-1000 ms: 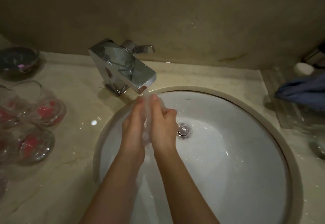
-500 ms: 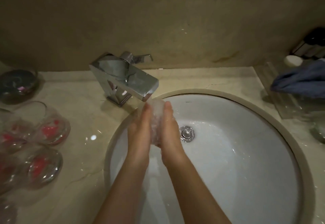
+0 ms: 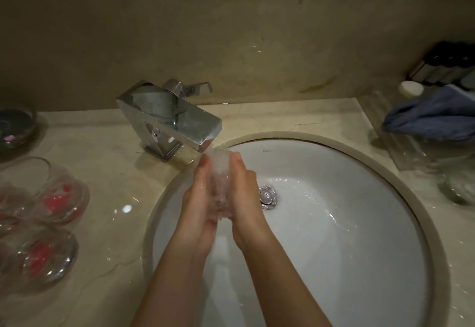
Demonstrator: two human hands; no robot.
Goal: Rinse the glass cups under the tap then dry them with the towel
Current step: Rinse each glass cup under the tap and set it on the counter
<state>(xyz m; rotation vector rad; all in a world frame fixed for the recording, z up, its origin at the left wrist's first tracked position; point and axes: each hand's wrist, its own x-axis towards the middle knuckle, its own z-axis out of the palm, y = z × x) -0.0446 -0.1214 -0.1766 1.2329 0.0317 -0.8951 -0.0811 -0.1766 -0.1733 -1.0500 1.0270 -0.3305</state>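
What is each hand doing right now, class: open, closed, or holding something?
Left hand: holds one side of the glass cup under the tap.
Right hand: holds the cup's other side.

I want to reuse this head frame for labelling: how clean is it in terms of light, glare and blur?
Head view: dim, warm light; a bright glare spot on the wet counter; chrome tap mirrors its surroundings; glass cup between left hand and right hand is smeared by running water; edge cups blurred; wide-angle bending of the sink rim.
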